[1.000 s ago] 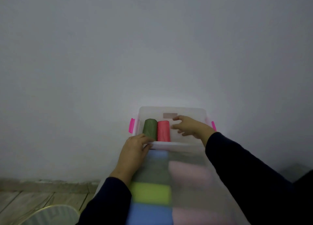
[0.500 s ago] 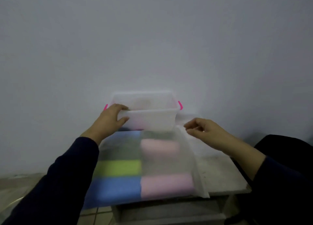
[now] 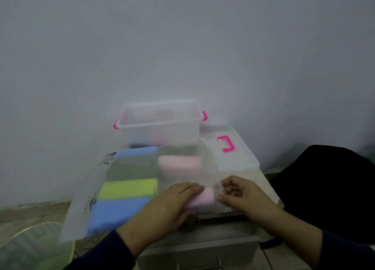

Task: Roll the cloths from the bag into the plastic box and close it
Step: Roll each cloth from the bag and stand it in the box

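Cloths in blue, grey, lime green and pink lie folded inside a frosted translucent plastic bag (image 3: 113, 190) on the small pale counter (image 3: 261, 180), the bag's left part hanging past the counter's edge. A near pink folded cloth (image 3: 205, 198) sits at the bag's right end, between the two hands. Left hand (image 3: 172, 204) lies on the bag with fingers stretched fairly flat over that pink cloth. Right hand (image 3: 241, 196) has its fingers curled, pinching the bag's right edge. Beyond the bag, against the white wall (image 3: 182, 46), stands a clear plastic box with bright pink side clips (image 3: 160, 125), uncovered, with blurred dark and pink shapes showing through its front wall. Its clear lid with a pink handle (image 3: 227, 146) lies flat on the counter just right of the box.
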